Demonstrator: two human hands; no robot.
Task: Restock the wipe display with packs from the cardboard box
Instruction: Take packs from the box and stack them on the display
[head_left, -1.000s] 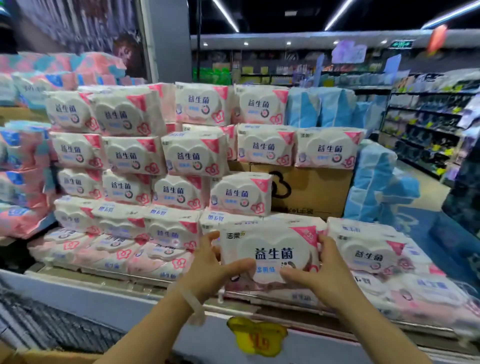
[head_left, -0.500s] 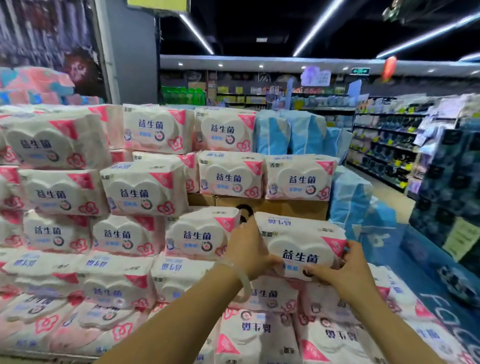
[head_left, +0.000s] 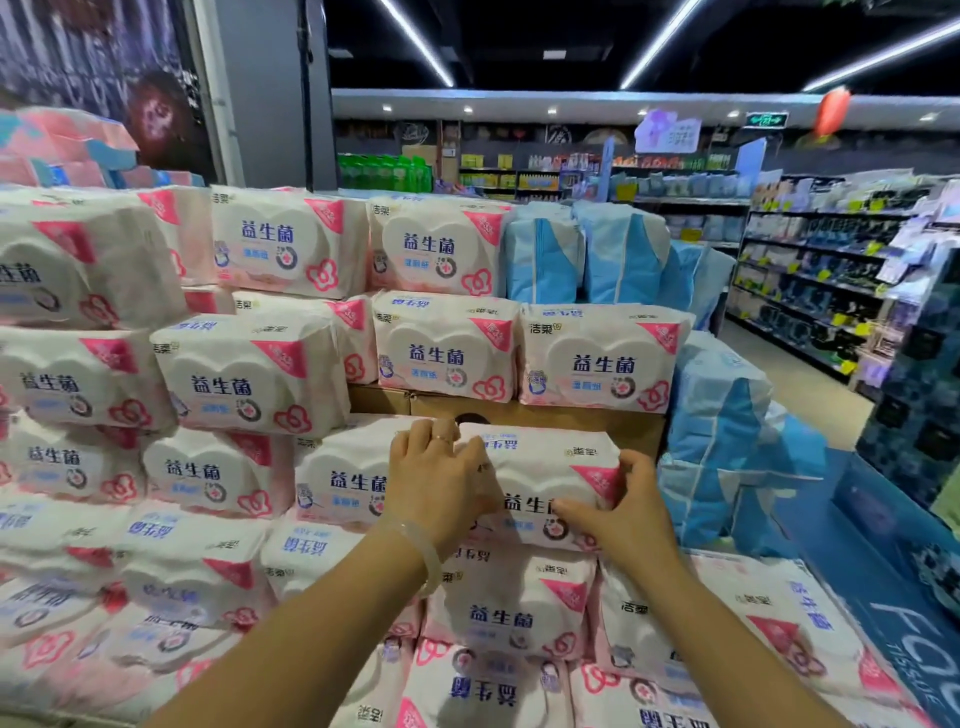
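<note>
A white-and-pink wipe pack (head_left: 545, 462) lies on the stepped wipe display (head_left: 249, 374), in the row just in front of a cardboard box (head_left: 571, 418) that carries two more packs. My left hand (head_left: 436, 488) grips the pack's left end, fingers over its top edge and thumb across the front. At the right end my right hand (head_left: 623, 514) grips it, thumb on the front and fingers round the corner. To its left the pack touches a matching pack (head_left: 343, 483).
Blue tissue packs (head_left: 727, 426) lean against the display's right side and stand on top at the back. A blue printed display edge (head_left: 883, 571) runs along the right. Store shelves (head_left: 810, 280) line an aisle further right. A grey pillar (head_left: 270, 93) rises behind the stack.
I have carried the pack up and forward from near the front edge and set it into the row before the cardboard box. The camera has moved closer to the stack.
</note>
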